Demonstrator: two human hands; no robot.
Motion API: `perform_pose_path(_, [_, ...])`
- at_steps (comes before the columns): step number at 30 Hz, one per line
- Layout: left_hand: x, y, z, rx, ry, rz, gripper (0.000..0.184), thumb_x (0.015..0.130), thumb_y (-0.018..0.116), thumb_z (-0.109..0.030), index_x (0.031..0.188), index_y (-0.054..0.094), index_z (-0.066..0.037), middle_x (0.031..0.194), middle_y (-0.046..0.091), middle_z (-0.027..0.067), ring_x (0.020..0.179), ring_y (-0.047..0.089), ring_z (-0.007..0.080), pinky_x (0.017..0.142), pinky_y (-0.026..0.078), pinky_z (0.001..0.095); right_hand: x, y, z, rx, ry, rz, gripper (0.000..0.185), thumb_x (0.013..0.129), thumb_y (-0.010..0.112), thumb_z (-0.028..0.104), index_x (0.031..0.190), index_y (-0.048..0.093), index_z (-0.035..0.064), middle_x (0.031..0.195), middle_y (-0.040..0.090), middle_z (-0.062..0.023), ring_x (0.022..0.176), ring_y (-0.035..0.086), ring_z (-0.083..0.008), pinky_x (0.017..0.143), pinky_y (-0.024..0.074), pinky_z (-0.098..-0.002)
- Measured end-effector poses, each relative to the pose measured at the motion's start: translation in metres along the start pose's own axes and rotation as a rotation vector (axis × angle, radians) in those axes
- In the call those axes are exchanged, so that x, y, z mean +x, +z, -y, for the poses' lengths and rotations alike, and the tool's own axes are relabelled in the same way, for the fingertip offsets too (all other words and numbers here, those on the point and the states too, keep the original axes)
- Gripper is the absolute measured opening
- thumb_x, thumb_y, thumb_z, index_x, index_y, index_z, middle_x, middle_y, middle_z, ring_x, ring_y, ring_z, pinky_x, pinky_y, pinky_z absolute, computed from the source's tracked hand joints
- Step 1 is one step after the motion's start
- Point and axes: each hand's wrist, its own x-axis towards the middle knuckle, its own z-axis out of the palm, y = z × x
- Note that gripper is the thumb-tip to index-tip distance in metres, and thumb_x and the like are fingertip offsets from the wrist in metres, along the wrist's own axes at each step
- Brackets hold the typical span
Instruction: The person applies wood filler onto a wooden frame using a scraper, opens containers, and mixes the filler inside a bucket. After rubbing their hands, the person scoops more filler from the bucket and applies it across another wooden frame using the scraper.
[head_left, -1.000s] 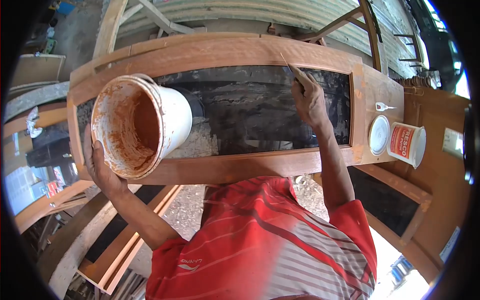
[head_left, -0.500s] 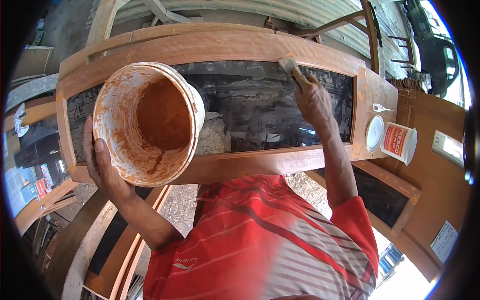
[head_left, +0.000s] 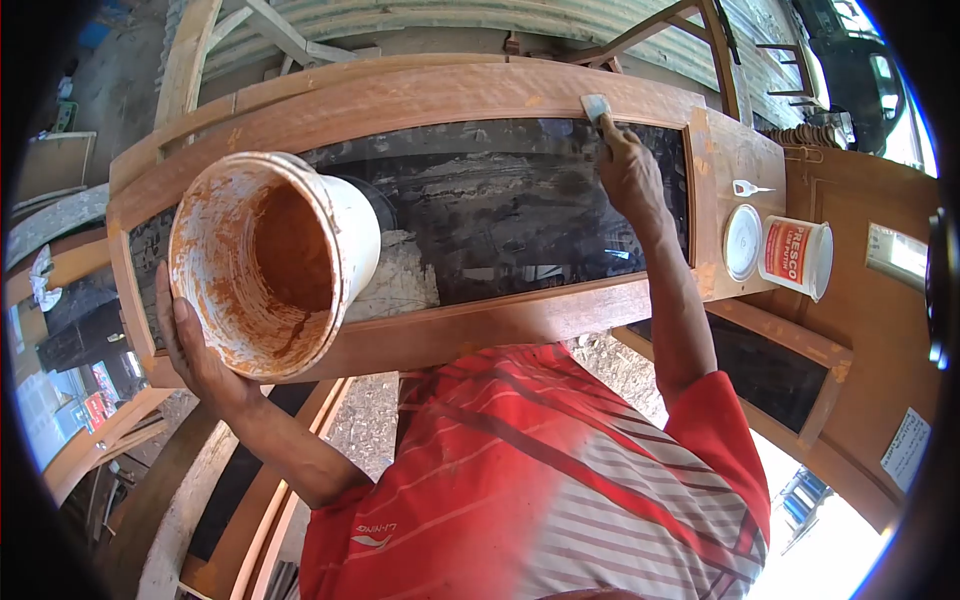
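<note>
A white bucket (head_left: 355,235), tilted so its mouth faces me, has orange-brown putty smeared over its inside and bottom. My left hand (head_left: 203,350) grips it at the lower left rim, thumb over the edge. In my right hand (head_left: 632,180) is a putty knife (head_left: 596,107), its flat blade on the far rail of the wooden door frame (head_left: 440,92). Small orange putty patches mark that rail. The frame surrounds a long dark glass panel (head_left: 510,200), dusty and streaked. My right fingers wrap the knife's handle and hide most of it.
On the right end of the work surface are a white tub with a red label (head_left: 795,255), its round lid (head_left: 742,243) and a small white scraper (head_left: 750,188). Another wooden door (head_left: 850,220) stands at right. Timber frames (head_left: 180,70) and corrugated sheets lie beyond.
The putty knife and my right hand have shifted slightly right along the far rail, and the blade has turned. The bucket has moved a little left and down in view.
</note>
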Motion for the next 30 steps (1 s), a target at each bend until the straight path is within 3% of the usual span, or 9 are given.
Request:
perform_pose_path(4, [-0.002,0.002,0.001,-0.039,-0.017,-0.036,0.059,0.108,0.050,-0.031,0.156,0.041,0.002,0.152,0.050,0.0222,0.137,0.054,0.0336,0.115,0.046,0.0480,0.006,-0.015,-0.013,0.066,-0.147,-0.103,0.045,0.098,0.058,0.013,0.142,0.062,0.0092,0.104,0.070,-0.0255,0.095,0.071,-0.0428,0.084,0.0551,-0.0490])
perform_pose_path(5, [-0.001,-0.001,0.005,-0.052,-0.023,-0.030,0.059,0.108,0.051,-0.031,0.156,0.041,0.002,0.153,0.050,0.0219,0.138,0.054,0.0334,0.115,0.046,0.0481,0.006,-0.017,-0.003,-0.099,0.021,0.088,0.043,0.098,0.059,0.013,0.140,0.063,0.0090,0.107,0.071,-0.0254,0.097,0.071,-0.0419,0.087,0.0542,-0.0481])
perform_pose_path(11, [0.000,-0.014,0.016,-0.139,-0.076,-0.055,0.059,0.109,0.053,-0.034,0.154,0.044,0.003,0.153,0.051,0.0202,0.138,0.054,0.0315,0.116,0.045,0.0455,-0.010,-0.043,-0.016,0.202,-0.191,-0.002,0.040,0.094,0.059,0.014,0.132,0.066,0.0072,0.105,0.071,-0.0245,0.098,0.069,-0.0453,0.086,0.0538,-0.0520])
perform_pose_path(15, [0.000,-0.022,0.021,-0.195,-0.170,-0.123,0.058,0.109,0.054,-0.036,0.151,0.046,0.002,0.149,0.054,0.0182,0.135,0.056,0.0290,0.114,0.047,0.0442,-0.012,-0.040,-0.049,0.268,-0.063,-0.156,0.044,0.098,0.061,0.014,0.140,0.064,0.0019,0.105,0.072,-0.0267,0.091,0.073,-0.0378,0.082,0.0542,-0.0445])
perform_pose_path(19, [0.002,-0.020,0.019,-0.164,-0.200,-0.162,0.058,0.109,0.054,-0.040,0.151,0.048,0.000,0.149,0.055,0.0170,0.134,0.057,0.0285,0.114,0.047,0.0444,0.000,-0.030,-0.101,0.356,0.056,-0.313,0.042,0.095,0.061,0.018,0.135,0.066,0.0048,0.103,0.071,-0.0283,0.100,0.069,-0.0439,0.087,0.0536,-0.0494])
perform_pose_path(22, [0.006,-0.022,0.020,-0.155,-0.225,-0.130,0.057,0.109,0.053,-0.041,0.151,0.048,-0.002,0.151,0.054,0.0161,0.135,0.056,0.0293,0.115,0.047,0.0447,-0.008,-0.038,-0.126,0.231,0.104,-0.051,0.042,0.095,0.062,0.020,0.134,0.067,0.0044,0.107,0.072,-0.0282,0.103,0.069,-0.0434,0.087,0.0533,-0.0495])
perform_pose_path(25, [0.012,-0.043,0.030,-0.092,-0.256,-0.136,0.060,0.109,0.052,-0.044,0.153,0.048,-0.003,0.151,0.055,0.0159,0.134,0.057,0.0306,0.115,0.046,0.0438,-0.026,-0.058,-0.119,0.322,0.219,-0.090,0.044,0.097,0.061,0.022,0.137,0.065,0.0039,0.102,0.072,-0.0287,0.096,0.072,-0.0422,0.081,0.0536,-0.0499])
perform_pose_path(28, [0.007,-0.026,0.020,-0.002,-0.210,-0.182,0.064,0.108,0.053,-0.048,0.154,0.046,-0.003,0.149,0.058,0.0144,0.132,0.059,0.0294,0.114,0.047,0.0423,-0.043,-0.045,-0.135,0.613,0.208,-0.277,0.047,0.103,0.061,0.021,0.147,0.059,0.0050,0.074,0.062,-0.0093,0.065,0.053,-0.0125,0.063,0.0465,-0.0319])
perform_pose_path(30, [-0.003,-0.014,0.004,0.029,-0.227,-0.174,0.066,0.108,0.053,-0.050,0.155,0.045,-0.004,0.151,0.056,0.0136,0.134,0.057,0.0290,0.115,0.045,0.0419,-0.057,-0.048,-0.143,0.641,0.205,-0.344,0.051,0.103,0.060,0.021,0.152,0.055,0.0073,0.076,0.062,-0.0058,0.066,0.055,-0.0116,0.062,0.0469,-0.0315])
